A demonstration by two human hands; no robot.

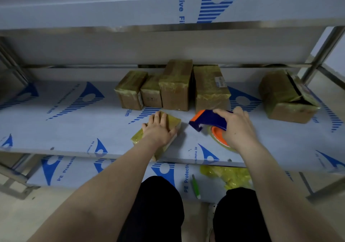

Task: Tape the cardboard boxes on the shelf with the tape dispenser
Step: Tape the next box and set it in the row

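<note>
A small flat cardboard box [174, 123] wrapped in yellowish tape lies near the front edge of the middle shelf [74, 125]. My left hand [158, 127] rests flat on top of it with straight fingers. Just to the right, my right hand [237, 124] grips a blue and orange tape dispenser [209, 120], its orange roll hub facing me and its front end pointing left toward the box, a short gap away. Several taped boxes [175, 86] stand in a row at the back of the shelf. One larger box [285, 97] sits at the right with a flap gaping.
An upper shelf [130, 8] covered in blue-printed protective film overhangs the work area. On the lower shelf lie a green-handled tool [196, 186] and a crumpled wad of yellow tape [231, 176]. A metal upright [321, 54] stands at the right. My knees are below.
</note>
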